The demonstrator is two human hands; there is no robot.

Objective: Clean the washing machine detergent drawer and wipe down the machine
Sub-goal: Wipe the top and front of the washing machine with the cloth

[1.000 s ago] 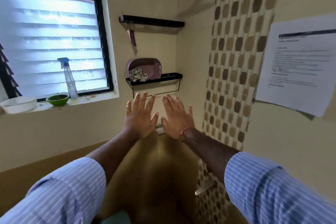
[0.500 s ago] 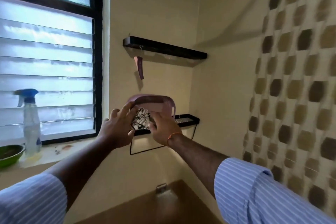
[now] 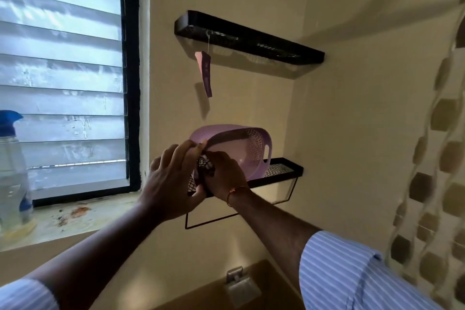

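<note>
A lilac basket (image 3: 241,143) is seen tipped on its side on the lower black wall shelf (image 3: 284,171), its open mouth turned toward the person, presumably so the contents can be reached from below. A black-and-white patterned cloth (image 3: 205,166) is being drawn out at the basket's mouth. The left hand (image 3: 173,178) is curled at the basket's rim, thumb under the cloth, apparently steadying the basket. The right hand (image 3: 224,173) is closed round the cloth, fingers bent over it; fingertips are hidden.

The cloth is judged to be the wiping rag for the task. The washing machine and its detergent drawer are not in view, so the cleaning itself is taken as not yet begun.

A spray bottle (image 3: 12,171) with a blue trigger head stands on the window sill (image 3: 83,214), within reach. Its label is too blurred to read. A purple tag (image 3: 206,73) hangs by a thread from the upper shelf (image 3: 251,38); its print is illegible.
</note>
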